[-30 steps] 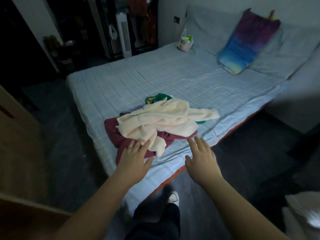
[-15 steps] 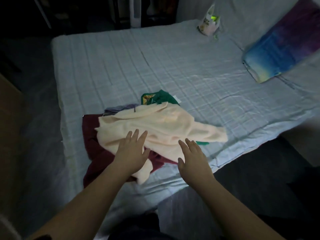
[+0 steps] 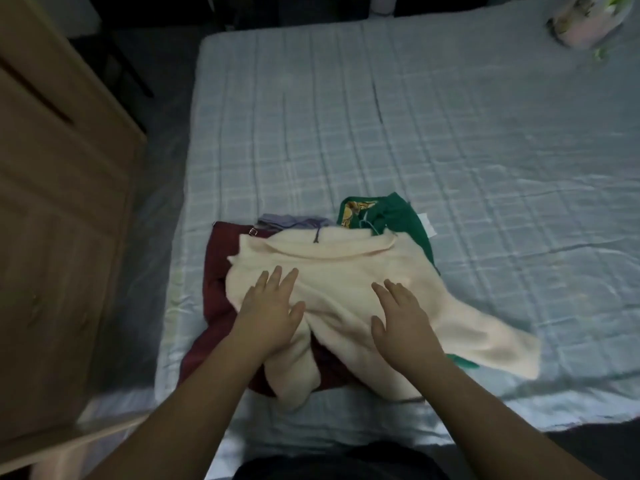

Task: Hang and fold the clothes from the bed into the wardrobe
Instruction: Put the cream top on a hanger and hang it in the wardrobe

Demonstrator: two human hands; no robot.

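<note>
A pile of clothes lies near the front edge of the bed (image 3: 450, 150). On top is a cream sweater (image 3: 349, 275), spread out with one sleeve reaching right. Under it lie a maroon garment (image 3: 218, 271), a lilac piece (image 3: 294, 221) and a green garment (image 3: 398, 216). My left hand (image 3: 270, 310) rests flat on the left part of the sweater, fingers apart. On the sweater's right part my right hand (image 3: 401, 320) lies flat too, fingers spread. Neither hand grips any cloth.
A wooden cabinet (image 3: 59, 220) stands close on the left, beside the bed. A light bag (image 3: 585, 26) sits at the bed's far right corner. The pale checked sheet stretches bare beyond the pile. Dark floor shows at the lower right.
I have come closer to the bed and look more steeply down. Both hands have moved forward from the pile's near edge onto the cream sweater.
</note>
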